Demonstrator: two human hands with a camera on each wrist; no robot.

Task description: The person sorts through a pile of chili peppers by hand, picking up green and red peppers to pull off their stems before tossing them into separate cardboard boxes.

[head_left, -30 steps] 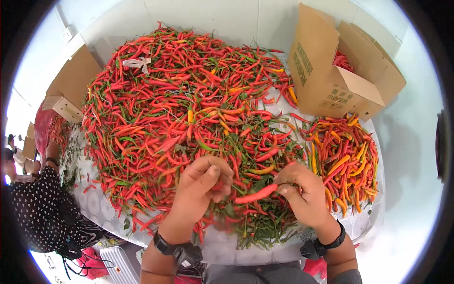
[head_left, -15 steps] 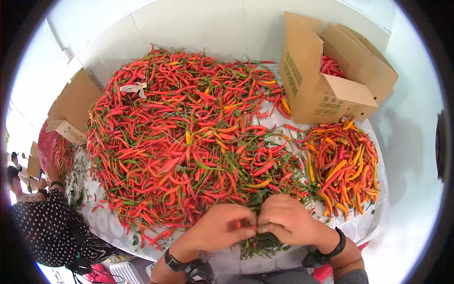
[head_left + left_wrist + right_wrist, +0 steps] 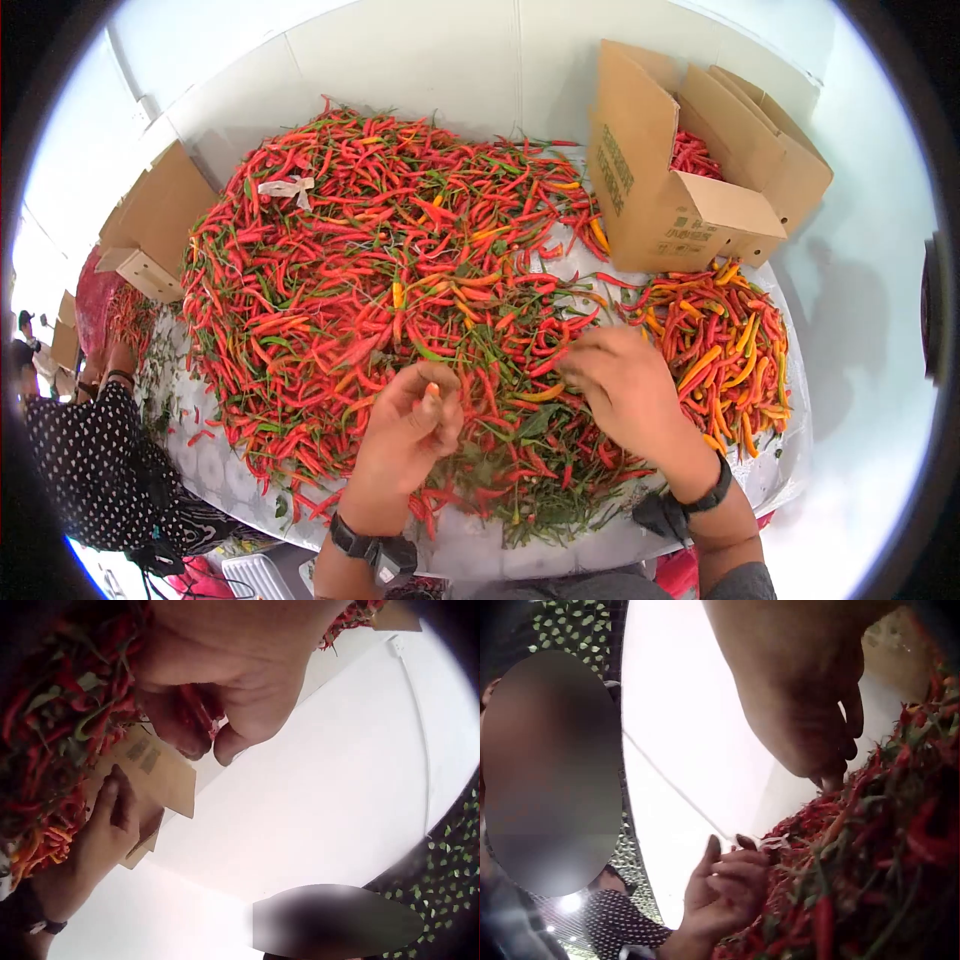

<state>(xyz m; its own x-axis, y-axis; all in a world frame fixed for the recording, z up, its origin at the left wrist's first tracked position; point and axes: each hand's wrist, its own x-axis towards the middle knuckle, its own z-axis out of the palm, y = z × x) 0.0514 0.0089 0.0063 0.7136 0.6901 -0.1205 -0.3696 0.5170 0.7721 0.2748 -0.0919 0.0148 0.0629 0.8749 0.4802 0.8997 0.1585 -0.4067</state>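
My left hand (image 3: 408, 425) is held above the near side of a big heap of red chili peppers (image 3: 330, 260), its fingers curled in. In the left wrist view, red chili peppers (image 3: 196, 709) show between its palm and curled fingers. Over the heap's right part, my right hand (image 3: 625, 390) reaches forward with fingers bent loosely downward and no pepper visible in them. Its fingertips come close to the peppers in the right wrist view. Green stems and leaves (image 3: 550, 505) are piled on the table between the two hands.
Right of the right hand lies a smaller pile of orange and red chili peppers (image 3: 735, 350). An open cardboard box (image 3: 650, 200) with red peppers inside stands behind it. Another carton (image 3: 160, 220) is at the left, near a person in a patterned top (image 3: 80, 470).
A second ago the right hand pinched a red chili pepper. Both hands then met over the stems; now they are apart, the right one reaching forward over the heap without that pepper.
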